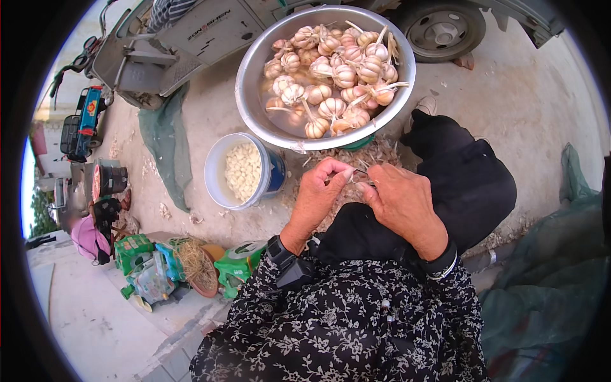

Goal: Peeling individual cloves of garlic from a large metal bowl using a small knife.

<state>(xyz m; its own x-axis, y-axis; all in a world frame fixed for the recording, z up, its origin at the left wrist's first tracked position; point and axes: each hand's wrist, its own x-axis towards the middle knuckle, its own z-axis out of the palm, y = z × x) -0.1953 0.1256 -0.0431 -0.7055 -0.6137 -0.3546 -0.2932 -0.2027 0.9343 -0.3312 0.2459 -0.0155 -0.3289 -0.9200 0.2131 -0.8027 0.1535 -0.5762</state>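
Observation:
My left hand [321,198] and my right hand [405,203] meet above my lap, just below a large metal basin [244,102]. Between the fingertips is a small pale piece, likely garlic [359,177], and a thin dark tool whose kind I cannot tell; my right fingers close around them while my left thumb and forefinger pinch the pale piece. Whole garlic bulbs [343,75] lie in water in the basin. Left of my hands stands a white and blue plastic bucket [210,177] with many peeled garlic cloves [243,171] in it.
Garlic skins [382,152] litter the concrete ground under the basin. A green net [167,148] lies left, more netting [544,281] at right. A three-wheeled vehicle [210,33] stands beyond the basin. Green packages [241,265] lie lower left, near another person in pink [88,236].

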